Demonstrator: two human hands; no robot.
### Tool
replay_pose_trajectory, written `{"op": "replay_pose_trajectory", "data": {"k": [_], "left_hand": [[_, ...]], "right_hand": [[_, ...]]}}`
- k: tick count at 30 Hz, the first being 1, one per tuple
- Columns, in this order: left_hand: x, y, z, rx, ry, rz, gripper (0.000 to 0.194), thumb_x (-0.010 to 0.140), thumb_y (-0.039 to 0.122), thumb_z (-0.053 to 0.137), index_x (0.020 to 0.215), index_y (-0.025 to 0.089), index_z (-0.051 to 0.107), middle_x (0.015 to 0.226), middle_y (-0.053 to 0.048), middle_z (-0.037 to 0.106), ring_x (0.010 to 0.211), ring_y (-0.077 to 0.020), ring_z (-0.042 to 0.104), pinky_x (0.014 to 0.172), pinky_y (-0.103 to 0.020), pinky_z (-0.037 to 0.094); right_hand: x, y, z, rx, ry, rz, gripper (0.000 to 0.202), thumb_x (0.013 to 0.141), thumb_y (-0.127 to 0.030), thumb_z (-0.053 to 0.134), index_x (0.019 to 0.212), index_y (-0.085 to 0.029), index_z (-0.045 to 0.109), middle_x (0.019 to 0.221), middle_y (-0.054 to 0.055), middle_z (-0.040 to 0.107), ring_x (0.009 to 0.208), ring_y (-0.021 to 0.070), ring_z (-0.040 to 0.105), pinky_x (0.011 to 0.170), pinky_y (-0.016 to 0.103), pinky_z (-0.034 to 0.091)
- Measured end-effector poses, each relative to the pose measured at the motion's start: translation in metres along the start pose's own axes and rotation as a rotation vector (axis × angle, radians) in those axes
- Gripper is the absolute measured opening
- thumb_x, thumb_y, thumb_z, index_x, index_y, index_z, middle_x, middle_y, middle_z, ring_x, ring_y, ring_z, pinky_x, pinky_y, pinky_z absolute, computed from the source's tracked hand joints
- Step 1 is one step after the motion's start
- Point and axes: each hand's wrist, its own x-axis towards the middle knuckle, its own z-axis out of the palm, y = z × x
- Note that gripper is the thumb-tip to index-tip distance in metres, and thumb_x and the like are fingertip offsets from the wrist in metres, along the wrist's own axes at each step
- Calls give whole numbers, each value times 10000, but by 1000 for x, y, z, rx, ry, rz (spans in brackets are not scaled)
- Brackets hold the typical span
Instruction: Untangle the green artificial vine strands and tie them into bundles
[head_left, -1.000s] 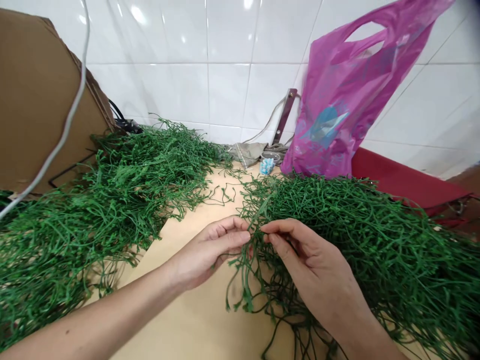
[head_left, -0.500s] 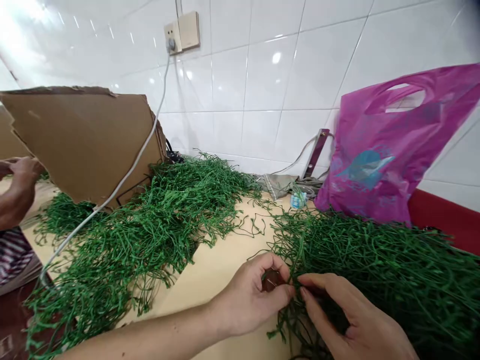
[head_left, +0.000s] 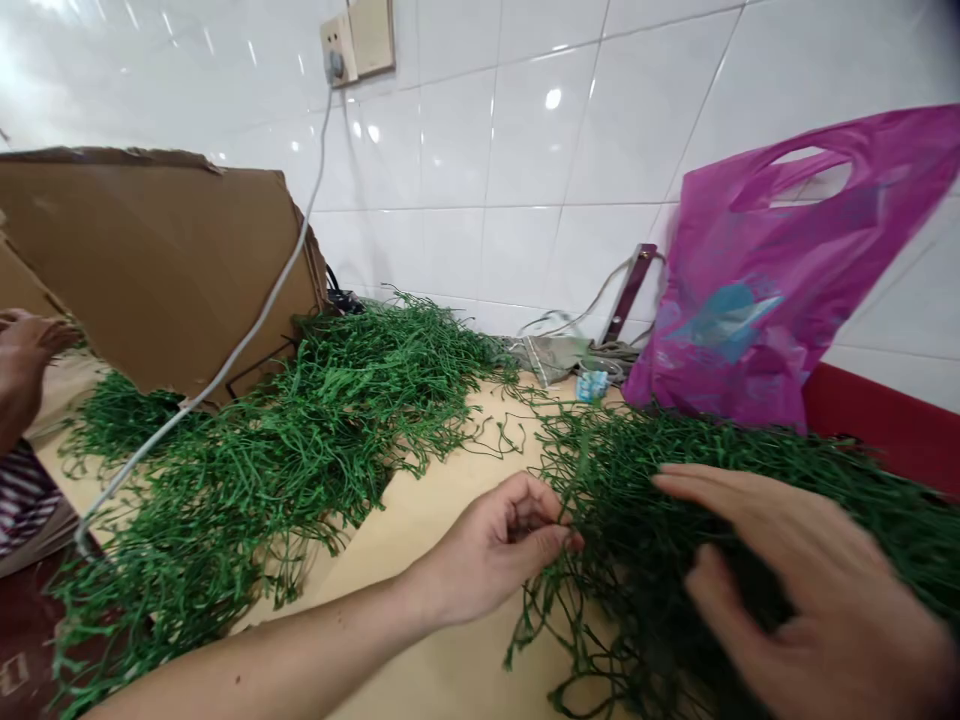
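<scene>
My left hand (head_left: 499,555) is at the near edge of the right-hand pile, thumb and fingertips pinched together on a thin green cord. Most of that cord is lost among the other strands. Over the right-hand pile of green cords (head_left: 622,480) hovers my right hand (head_left: 810,580), smeared by motion. Its thumb and fingers are spread, and nothing shows between them. The cords are thin and tangled, and many have small knotted ends. A second, larger heap of green cords (head_left: 360,380) spreads across the table to the left.
A cardboard sheet (head_left: 165,270) stands at the left, with a grey power cable (head_left: 262,310) running down past it. Behind the right pile is a purple plastic bag (head_left: 750,300). Another person's hand (head_left: 22,360) is at the far left. The tan tabletop (head_left: 435,500) shows between the heaps.
My right hand has moved away from my left, rightward over the pile, and its fingers have spread. My left hand has shifted slightly left, still pinching. The view has tilted down a little.
</scene>
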Motion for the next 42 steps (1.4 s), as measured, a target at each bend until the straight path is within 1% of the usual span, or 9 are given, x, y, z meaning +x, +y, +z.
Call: {"op": "replay_pose_trajectory", "data": {"k": [2,5,11,16,19,24,33,38,42], "left_hand": [[-1,-1,-1,101,17,49,252,895,379,669,898,186,507,766,26,482,700,-105,450,635,-233,336],[-5,-1,-1,333,26,189,84,932,245,610,900,187,558,921,-22,519,806,-129,486,703,-243,400],[-9,3,-3,634,45,330,63,940,162,564,938,212,603,1108,-52,487,1014,-164,520,791,-262,452],[-10,5,-2,917,166,482,114,919,131,592,937,230,648,1199,-62,446,1177,-202,455,948,-320,420],[-9,7,-1,991,134,538,113,902,118,621,934,225,641,1120,-46,559,1111,-195,510,950,-328,412],[-8,5,-1,814,42,419,96,914,118,589,949,206,608,965,-10,670,923,-154,604,842,-287,450],[-2,0,-1,123,-14,-64,219,895,367,668,880,189,543,733,49,491,591,-69,440,546,-188,374],[-7,8,-2,-37,-84,-158,304,817,397,771,891,178,573,634,70,471,526,-48,387,500,-161,315],[-6,7,-2,-94,-15,-163,245,825,330,772,862,186,577,617,65,508,523,-51,432,505,-163,323]], "right_hand": [[1,-24,0,54,-98,-130,359,878,-209,503,1208,-278,624,1138,66,729,1061,280,674,919,454,524],[-6,-48,11,161,-218,54,235,938,-285,548,1150,-228,635,1058,70,751,956,237,706,797,369,574],[-21,-45,23,276,-278,240,212,941,-188,487,1022,-239,677,954,40,740,871,208,691,792,359,554],[-17,-52,17,442,-347,344,330,872,-196,550,1196,-248,587,1032,41,722,961,214,681,831,349,550],[-15,-57,16,523,-373,423,164,905,-269,566,1061,-249,610,937,15,734,862,189,689,717,297,538],[-15,-51,16,383,-333,383,132,916,-171,545,932,-248,651,769,-26,717,727,166,663,671,286,481],[-17,-44,19,45,-327,74,247,980,-118,381,880,-215,585,723,16,646,656,186,577,665,330,406],[-3,-18,2,-88,-165,279,179,953,-174,415,876,-213,572,550,-36,520,460,157,487,512,307,366],[2,-6,-6,-120,5,167,215,943,-199,483,1087,-167,640,969,106,700,885,245,660,789,379,510]]}}
